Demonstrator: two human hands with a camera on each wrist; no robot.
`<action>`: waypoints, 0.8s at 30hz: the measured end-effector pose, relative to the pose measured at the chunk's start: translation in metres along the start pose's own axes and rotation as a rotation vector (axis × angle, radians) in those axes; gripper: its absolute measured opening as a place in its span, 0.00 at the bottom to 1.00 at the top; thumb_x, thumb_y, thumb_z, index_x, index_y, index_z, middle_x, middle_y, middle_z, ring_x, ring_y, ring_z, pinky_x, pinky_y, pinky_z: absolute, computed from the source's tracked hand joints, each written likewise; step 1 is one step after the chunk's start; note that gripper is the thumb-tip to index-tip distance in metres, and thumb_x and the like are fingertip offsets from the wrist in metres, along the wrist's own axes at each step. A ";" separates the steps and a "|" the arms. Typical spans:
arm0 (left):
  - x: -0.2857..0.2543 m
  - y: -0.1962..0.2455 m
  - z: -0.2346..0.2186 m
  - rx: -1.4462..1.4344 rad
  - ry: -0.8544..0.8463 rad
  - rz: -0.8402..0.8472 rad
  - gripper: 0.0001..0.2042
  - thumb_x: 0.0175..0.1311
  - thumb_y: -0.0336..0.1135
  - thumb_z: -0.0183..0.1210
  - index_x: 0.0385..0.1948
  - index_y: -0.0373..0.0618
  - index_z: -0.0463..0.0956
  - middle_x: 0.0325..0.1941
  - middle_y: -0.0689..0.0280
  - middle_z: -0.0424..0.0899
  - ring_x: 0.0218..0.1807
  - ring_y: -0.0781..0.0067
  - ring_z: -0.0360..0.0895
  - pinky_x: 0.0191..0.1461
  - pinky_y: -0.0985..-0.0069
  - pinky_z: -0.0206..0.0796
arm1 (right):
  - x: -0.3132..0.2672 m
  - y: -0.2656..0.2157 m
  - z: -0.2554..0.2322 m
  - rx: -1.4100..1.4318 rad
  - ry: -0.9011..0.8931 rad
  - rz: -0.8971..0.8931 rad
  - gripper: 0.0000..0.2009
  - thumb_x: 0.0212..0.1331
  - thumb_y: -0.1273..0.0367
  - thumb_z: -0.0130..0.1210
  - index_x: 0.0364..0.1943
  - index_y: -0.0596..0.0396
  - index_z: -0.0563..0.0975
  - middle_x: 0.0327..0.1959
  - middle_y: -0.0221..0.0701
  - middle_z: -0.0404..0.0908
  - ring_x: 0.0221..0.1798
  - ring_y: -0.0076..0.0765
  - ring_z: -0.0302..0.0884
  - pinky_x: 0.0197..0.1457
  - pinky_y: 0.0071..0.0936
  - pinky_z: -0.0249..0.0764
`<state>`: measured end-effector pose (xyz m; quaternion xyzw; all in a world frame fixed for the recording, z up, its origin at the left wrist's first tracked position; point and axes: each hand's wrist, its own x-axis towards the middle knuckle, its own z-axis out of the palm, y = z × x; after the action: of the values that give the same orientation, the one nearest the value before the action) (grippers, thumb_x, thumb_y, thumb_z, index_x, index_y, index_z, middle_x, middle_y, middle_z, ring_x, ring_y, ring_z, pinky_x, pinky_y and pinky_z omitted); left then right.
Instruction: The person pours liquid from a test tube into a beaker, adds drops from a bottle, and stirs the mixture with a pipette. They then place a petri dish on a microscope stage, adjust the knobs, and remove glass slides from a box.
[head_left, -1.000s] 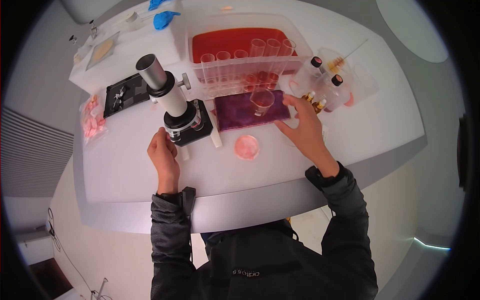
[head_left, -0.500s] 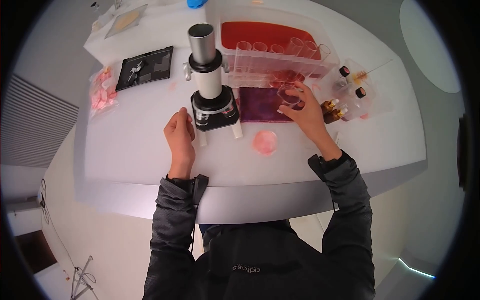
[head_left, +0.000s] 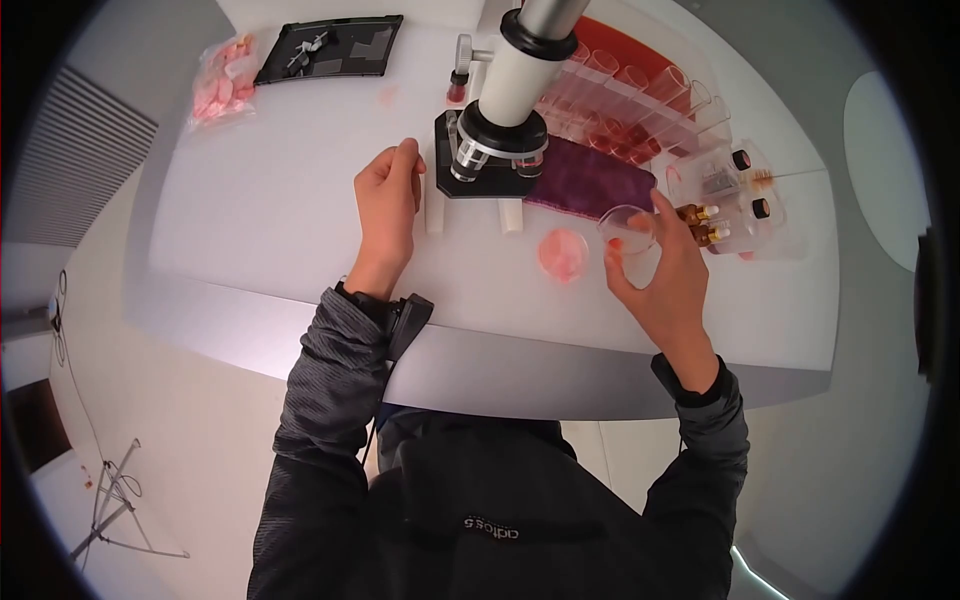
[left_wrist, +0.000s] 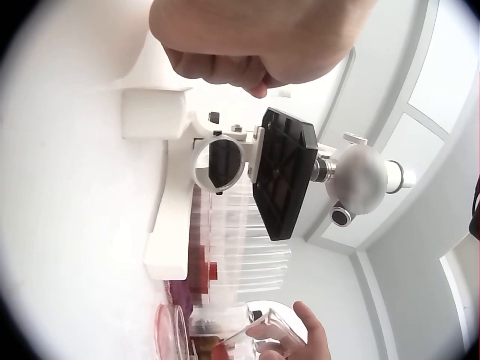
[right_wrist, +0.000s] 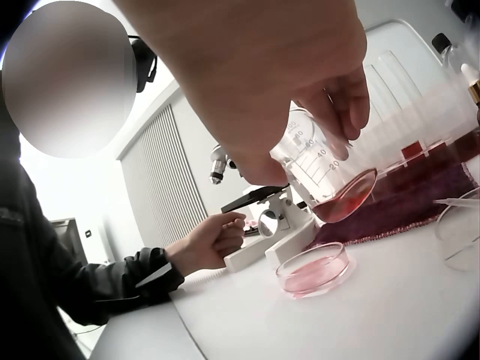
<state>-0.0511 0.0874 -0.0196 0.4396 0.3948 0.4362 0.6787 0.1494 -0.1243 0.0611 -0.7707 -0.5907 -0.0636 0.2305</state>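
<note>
My right hand (head_left: 668,285) grips a small glass beaker (right_wrist: 319,166) by its side between thumb and fingers. The beaker carries printed graduations, has a little red liquid at its bottom, and leans over in the right wrist view. Nearby on the table lies a shallow round glass dish (head_left: 563,255) with pink contents. My left hand (head_left: 388,200) rests to the left of a white and black microscope (head_left: 508,95), its fingers curled in with nothing seen between them. A purple cloth (head_left: 595,182) lies behind the beaker.
Test tubes (head_left: 640,80) stand in a rack before a bin of red liquid (head_left: 620,40). Amber dropper bottles (head_left: 708,232) and black-capped clear bottles (head_left: 755,222) are at the right. A bag of pink pieces (head_left: 222,85) and a black tray (head_left: 335,48) lie at the far left.
My right hand has closed on the beaker and brought it off the purple cloth, toward the table's front. My left hand has come away from the microscope. The head view has shifted.
</note>
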 end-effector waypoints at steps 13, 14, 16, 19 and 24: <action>0.000 0.004 0.001 -0.007 0.007 -0.049 0.16 0.70 0.41 0.55 0.20 0.46 0.71 0.12 0.80 0.57 0.15 0.89 0.48 0.20 0.81 0.39 | 0.000 -0.017 -0.002 -0.228 -0.167 -0.164 0.37 0.37 0.72 0.67 0.60 0.56 0.69 0.33 0.27 0.78 0.43 0.36 0.75 0.47 0.33 0.72; 0.000 0.004 0.000 -0.006 0.001 -0.051 0.17 0.70 0.42 0.55 0.20 0.45 0.72 0.12 0.80 0.59 0.16 0.89 0.50 0.20 0.82 0.41 | 0.000 -0.016 -0.001 -0.244 -0.164 -0.183 0.37 0.36 0.73 0.67 0.60 0.57 0.69 0.32 0.26 0.78 0.43 0.35 0.75 0.47 0.32 0.71; -0.001 0.004 -0.001 -0.004 -0.005 -0.050 0.18 0.70 0.43 0.55 0.19 0.45 0.72 0.13 0.79 0.60 0.16 0.89 0.52 0.21 0.83 0.43 | 0.000 -0.016 0.000 -0.264 -0.171 -0.216 0.37 0.35 0.74 0.67 0.59 0.58 0.70 0.31 0.25 0.78 0.43 0.34 0.75 0.47 0.32 0.71; -0.001 0.004 -0.001 -0.004 -0.005 -0.047 0.18 0.70 0.43 0.55 0.19 0.45 0.72 0.13 0.79 0.61 0.17 0.89 0.53 0.22 0.83 0.43 | 0.002 -0.016 0.001 -0.275 -0.202 -0.244 0.35 0.34 0.74 0.67 0.56 0.59 0.70 0.32 0.26 0.77 0.42 0.35 0.74 0.46 0.31 0.69; 0.000 0.003 0.002 -0.015 0.015 -0.033 0.16 0.70 0.42 0.55 0.21 0.47 0.71 0.11 0.81 0.56 0.14 0.89 0.46 0.19 0.81 0.36 | 0.005 -0.016 0.001 -0.349 -0.235 -0.288 0.29 0.34 0.74 0.67 0.49 0.58 0.73 0.37 0.30 0.78 0.44 0.36 0.73 0.47 0.31 0.68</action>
<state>-0.0498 0.0877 -0.0163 0.4248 0.4037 0.4310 0.6862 0.1356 -0.1168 0.0666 -0.7088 -0.6972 -0.1067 0.0120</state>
